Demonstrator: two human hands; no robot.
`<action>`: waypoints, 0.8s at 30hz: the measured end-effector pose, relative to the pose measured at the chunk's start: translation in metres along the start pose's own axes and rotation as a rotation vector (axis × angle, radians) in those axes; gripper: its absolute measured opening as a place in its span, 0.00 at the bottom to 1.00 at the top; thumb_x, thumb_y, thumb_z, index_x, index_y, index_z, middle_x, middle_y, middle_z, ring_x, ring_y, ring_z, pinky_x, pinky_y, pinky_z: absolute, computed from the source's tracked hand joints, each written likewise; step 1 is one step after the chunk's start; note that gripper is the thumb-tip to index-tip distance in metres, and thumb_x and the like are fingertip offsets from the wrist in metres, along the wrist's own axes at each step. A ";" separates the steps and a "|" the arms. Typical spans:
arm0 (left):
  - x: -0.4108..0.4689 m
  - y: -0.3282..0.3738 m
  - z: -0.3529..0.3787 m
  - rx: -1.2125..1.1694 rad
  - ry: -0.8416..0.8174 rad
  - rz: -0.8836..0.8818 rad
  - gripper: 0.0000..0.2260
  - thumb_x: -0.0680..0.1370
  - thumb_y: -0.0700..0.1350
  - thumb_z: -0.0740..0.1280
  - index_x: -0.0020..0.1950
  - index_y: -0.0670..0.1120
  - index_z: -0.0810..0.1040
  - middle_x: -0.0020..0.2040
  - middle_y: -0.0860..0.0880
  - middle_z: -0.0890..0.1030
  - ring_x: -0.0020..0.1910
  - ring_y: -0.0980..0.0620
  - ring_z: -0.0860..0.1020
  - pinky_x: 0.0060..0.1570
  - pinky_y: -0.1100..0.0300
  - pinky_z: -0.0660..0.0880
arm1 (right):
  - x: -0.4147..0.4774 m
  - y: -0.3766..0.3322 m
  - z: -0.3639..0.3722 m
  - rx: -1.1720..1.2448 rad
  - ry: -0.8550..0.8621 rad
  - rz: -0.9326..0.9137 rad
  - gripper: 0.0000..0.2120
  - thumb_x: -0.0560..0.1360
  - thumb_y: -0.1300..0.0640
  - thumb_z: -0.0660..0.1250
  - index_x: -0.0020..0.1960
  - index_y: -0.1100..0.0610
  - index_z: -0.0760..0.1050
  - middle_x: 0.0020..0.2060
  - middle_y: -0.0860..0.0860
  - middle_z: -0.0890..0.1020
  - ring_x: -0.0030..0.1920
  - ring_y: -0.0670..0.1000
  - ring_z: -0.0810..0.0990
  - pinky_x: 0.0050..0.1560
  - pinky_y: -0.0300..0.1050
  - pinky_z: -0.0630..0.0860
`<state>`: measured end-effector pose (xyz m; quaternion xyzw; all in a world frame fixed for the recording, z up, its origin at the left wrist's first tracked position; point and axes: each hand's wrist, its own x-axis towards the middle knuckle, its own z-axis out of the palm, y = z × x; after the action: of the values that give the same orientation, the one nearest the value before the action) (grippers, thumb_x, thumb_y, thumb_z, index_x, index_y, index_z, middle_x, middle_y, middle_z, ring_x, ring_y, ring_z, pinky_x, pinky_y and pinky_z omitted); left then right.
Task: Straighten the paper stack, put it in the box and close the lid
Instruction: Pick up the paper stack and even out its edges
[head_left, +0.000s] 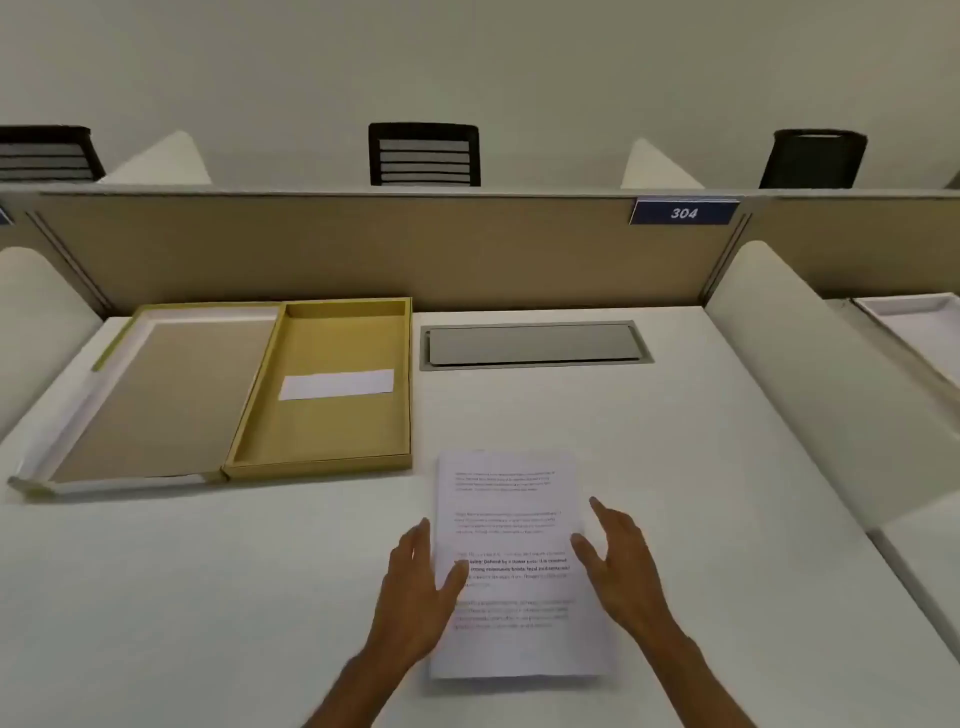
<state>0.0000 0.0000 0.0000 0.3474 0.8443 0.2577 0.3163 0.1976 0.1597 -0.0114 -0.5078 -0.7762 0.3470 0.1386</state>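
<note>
A stack of printed white paper (511, 519) lies flat on the white desk, near the front centre. My left hand (418, 592) rests against the stack's left edge, fingers apart, thumb lying on the top sheet. My right hand (621, 566) flanks the right edge, fingers spread, thumb touching the sheet. Neither hand grips the paper. The yellow box (322, 457) lies open at the back left, with a white label on its floor. Its hinged lid (156, 400) is folded out flat to the left.
A grey cable hatch (535, 345) is set into the desk behind the paper. A tan partition (363, 249) with a blue 304 sign (683, 213) runs along the back. White side dividers (789, 374) flank the desk. Black chairs stand beyond the partition.
</note>
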 end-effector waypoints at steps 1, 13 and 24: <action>0.001 -0.002 0.006 0.004 0.020 -0.070 0.36 0.80 0.59 0.61 0.81 0.44 0.50 0.81 0.45 0.56 0.78 0.46 0.57 0.74 0.52 0.58 | 0.000 0.005 0.005 0.013 -0.004 0.060 0.27 0.80 0.48 0.65 0.76 0.55 0.65 0.70 0.55 0.72 0.68 0.54 0.73 0.64 0.46 0.71; 0.017 0.006 0.020 -0.525 0.034 -0.581 0.21 0.77 0.52 0.66 0.60 0.36 0.76 0.53 0.40 0.82 0.45 0.43 0.82 0.39 0.54 0.79 | 0.020 0.006 0.020 0.306 -0.114 0.656 0.30 0.77 0.42 0.66 0.65 0.66 0.73 0.59 0.63 0.81 0.56 0.63 0.82 0.59 0.61 0.79; 0.036 -0.002 0.018 -0.724 -0.021 -0.634 0.21 0.77 0.51 0.65 0.63 0.38 0.75 0.51 0.39 0.84 0.47 0.39 0.84 0.39 0.53 0.79 | 0.038 0.007 0.019 0.357 -0.230 0.667 0.32 0.77 0.38 0.63 0.66 0.64 0.75 0.58 0.61 0.83 0.55 0.62 0.83 0.59 0.58 0.80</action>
<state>-0.0083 0.0295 -0.0264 -0.0569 0.7612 0.4225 0.4887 0.1753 0.1876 -0.0350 -0.6577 -0.5068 0.5571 0.0166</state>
